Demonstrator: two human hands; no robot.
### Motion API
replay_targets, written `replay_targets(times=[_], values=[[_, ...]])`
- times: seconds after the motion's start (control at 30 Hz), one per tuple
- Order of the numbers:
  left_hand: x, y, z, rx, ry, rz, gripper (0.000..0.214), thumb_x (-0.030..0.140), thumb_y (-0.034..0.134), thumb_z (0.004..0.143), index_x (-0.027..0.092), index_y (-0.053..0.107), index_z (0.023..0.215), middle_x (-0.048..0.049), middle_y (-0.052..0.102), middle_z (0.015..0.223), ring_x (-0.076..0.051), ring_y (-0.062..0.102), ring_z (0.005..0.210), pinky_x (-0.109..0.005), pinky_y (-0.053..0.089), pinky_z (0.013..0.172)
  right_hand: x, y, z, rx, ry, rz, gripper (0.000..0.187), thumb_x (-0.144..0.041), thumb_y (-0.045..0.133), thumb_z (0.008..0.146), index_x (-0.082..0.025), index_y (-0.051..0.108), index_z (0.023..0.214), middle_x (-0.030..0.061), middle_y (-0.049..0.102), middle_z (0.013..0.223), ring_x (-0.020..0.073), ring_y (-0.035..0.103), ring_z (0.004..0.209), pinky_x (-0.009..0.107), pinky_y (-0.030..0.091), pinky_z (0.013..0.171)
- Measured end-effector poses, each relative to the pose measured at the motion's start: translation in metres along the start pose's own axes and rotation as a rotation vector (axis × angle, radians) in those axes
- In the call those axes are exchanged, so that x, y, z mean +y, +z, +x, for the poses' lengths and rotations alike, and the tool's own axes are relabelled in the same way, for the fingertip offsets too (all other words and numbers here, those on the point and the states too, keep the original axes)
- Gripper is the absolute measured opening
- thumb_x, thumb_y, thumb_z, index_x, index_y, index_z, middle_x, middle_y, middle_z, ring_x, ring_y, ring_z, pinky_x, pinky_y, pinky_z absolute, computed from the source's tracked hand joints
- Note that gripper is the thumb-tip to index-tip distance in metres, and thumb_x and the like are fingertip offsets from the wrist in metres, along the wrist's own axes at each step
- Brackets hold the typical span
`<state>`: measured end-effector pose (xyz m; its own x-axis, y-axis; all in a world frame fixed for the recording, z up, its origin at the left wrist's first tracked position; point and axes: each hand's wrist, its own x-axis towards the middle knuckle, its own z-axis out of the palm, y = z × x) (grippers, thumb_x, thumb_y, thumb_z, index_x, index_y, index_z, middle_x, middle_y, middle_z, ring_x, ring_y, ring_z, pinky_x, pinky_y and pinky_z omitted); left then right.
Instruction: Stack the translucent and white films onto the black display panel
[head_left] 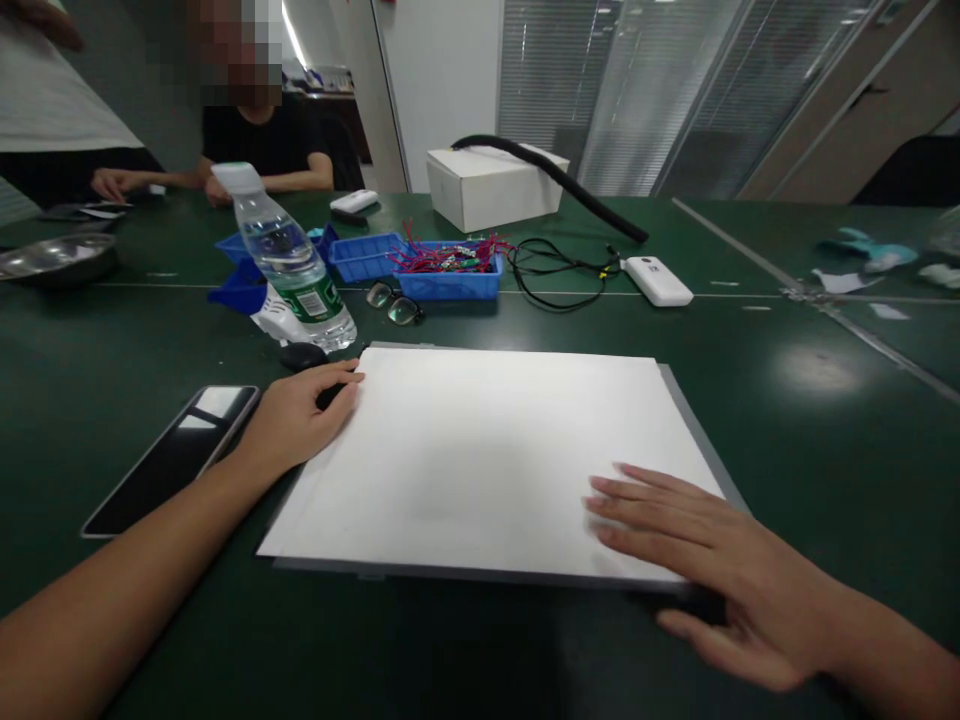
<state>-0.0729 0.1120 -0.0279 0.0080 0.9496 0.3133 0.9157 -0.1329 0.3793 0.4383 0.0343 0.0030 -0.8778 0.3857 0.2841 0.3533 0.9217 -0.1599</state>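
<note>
A blank sheet of white paper (480, 450) lies on a thin grey board (701, 435), whose edge shows at the right and along the front. At the sheet's upper left edge rests my left hand (309, 412), its fingertips on the margin and a gap between thumb and forefinger. My right hand (720, 555) is over the lower right corner, palm down, with fingers apart and stretched across the paper. Whether its fingertips touch the sheet is hard to tell. Neither hand holds anything. Beside my left forearm is a dark-screened tablet or large phone (176, 460).
Behind my left hand stand a water bottle (292, 255) and a black mouse (304, 356). Farther back are glasses (394, 303), a blue tray (450, 285) of red wires, a black cable (562, 300) and a white box (495, 190). Two people are across the green table (825, 450).
</note>
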Motion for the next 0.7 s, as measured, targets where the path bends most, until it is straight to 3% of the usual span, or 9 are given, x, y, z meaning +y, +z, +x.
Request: replay_targets(times=[0.07, 0.13, 0.23, 0.3, 0.37, 0.43, 0.57, 0.7], values=[[0.0, 0.0, 0.0, -0.004, 0.006, -0.009, 0.049, 0.062, 0.049, 0.096, 0.033, 0.083, 0.116, -0.003, 0.077, 0.143, -0.032, 0.079, 0.114, -0.041, 0.066, 0.072, 0.011, -0.006, -0.011, 0.107, 0.116, -0.008, 0.076, -0.038, 0.059, 0.094, -0.038, 0.045, 0.168, 0.0035, 0.066, 0.156, 0.0343, 0.057, 0.15, 0.065, 0.047, 0.128], [-0.001, 0.0, 0.0, -0.023, -0.001, -0.007, 0.055, 0.062, 0.048, 0.097, 0.03, 0.081, 0.126, -0.0049, 0.073, 0.15, -0.033, 0.076, 0.123, -0.041, 0.067, 0.076, 0.027, -0.011, -0.024, 0.253, 0.44, -0.097, 0.064, -0.043, 0.058, 0.096, -0.049, 0.052, 0.16, 0.0014, 0.069, 0.151, 0.0378, 0.062, 0.143, 0.07, 0.05, 0.123], [-0.006, 0.002, 0.0, -0.065, -0.019, -0.009, 0.066, 0.065, 0.046, 0.099, 0.025, 0.075, 0.141, -0.01, 0.064, 0.161, -0.036, 0.07, 0.137, -0.044, 0.068, 0.086, 0.055, -0.014, -0.04, 0.266, 1.032, -0.216, 0.052, -0.062, 0.056, 0.098, -0.041, 0.067, 0.145, 0.0083, 0.074, 0.142, 0.0443, 0.075, 0.12, 0.074, 0.062, 0.102], [-0.011, 0.004, 0.001, -0.082, -0.024, -0.027, 0.071, 0.069, 0.045, 0.098, 0.024, 0.072, 0.146, -0.0112, 0.058, 0.166, -0.036, 0.064, 0.145, -0.047, 0.064, 0.102, 0.071, -0.012, -0.045, 0.191, 1.256, -0.177, 0.063, -0.073, 0.051, 0.097, -0.034, 0.071, 0.141, 0.0125, 0.077, 0.135, 0.045, 0.079, 0.105, 0.073, 0.066, 0.088], [-0.015, 0.006, 0.002, -0.107, -0.012, -0.038, 0.073, 0.07, 0.046, 0.1, 0.022, 0.069, 0.15, -0.0106, 0.057, 0.167, -0.034, 0.056, 0.154, -0.051, 0.049, 0.124, 0.081, -0.008, -0.047, 0.185, 1.304, -0.074, 0.069, -0.077, 0.049, 0.096, -0.033, 0.07, 0.144, 0.0126, 0.076, 0.14, 0.0451, 0.078, 0.11, 0.071, 0.067, 0.088], [-0.018, 0.007, 0.003, -0.118, 0.002, -0.045, 0.074, 0.07, 0.046, 0.101, 0.021, 0.068, 0.151, -0.01, 0.059, 0.165, -0.032, 0.051, 0.158, -0.052, 0.038, 0.132, 0.085, -0.001, -0.05, 0.236, 1.24, 0.006, 0.068, -0.076, 0.05, 0.096, -0.036, 0.068, 0.148, 0.009, 0.07, 0.151, 0.0455, 0.071, 0.129, 0.072, 0.064, 0.1], [-0.02, 0.008, 0.003, -0.116, 0.001, -0.054, 0.075, 0.075, 0.046, 0.1, 0.023, 0.07, 0.15, -0.0087, 0.062, 0.162, -0.032, 0.051, 0.158, -0.052, 0.038, 0.132, 0.085, 0.015, -0.058, 0.283, 1.057, 0.017, 0.061, -0.071, 0.054, 0.097, -0.052, 0.058, 0.155, -0.0007, 0.066, 0.155, 0.0459, 0.058, 0.144, 0.079, 0.052, 0.112], [-0.021, 0.007, 0.003, -0.111, -0.021, -0.051, 0.077, 0.081, 0.048, 0.097, 0.029, 0.071, 0.149, -0.0054, 0.063, 0.162, -0.032, 0.051, 0.157, -0.051, 0.041, 0.131, 0.082, 0.023, -0.063, 0.241, 0.963, -0.052, 0.075, -0.067, 0.058, 0.091, -0.063, 0.04, 0.164, -0.0041, 0.057, 0.163, 0.0477, 0.052, 0.148, 0.081, 0.052, 0.11]])
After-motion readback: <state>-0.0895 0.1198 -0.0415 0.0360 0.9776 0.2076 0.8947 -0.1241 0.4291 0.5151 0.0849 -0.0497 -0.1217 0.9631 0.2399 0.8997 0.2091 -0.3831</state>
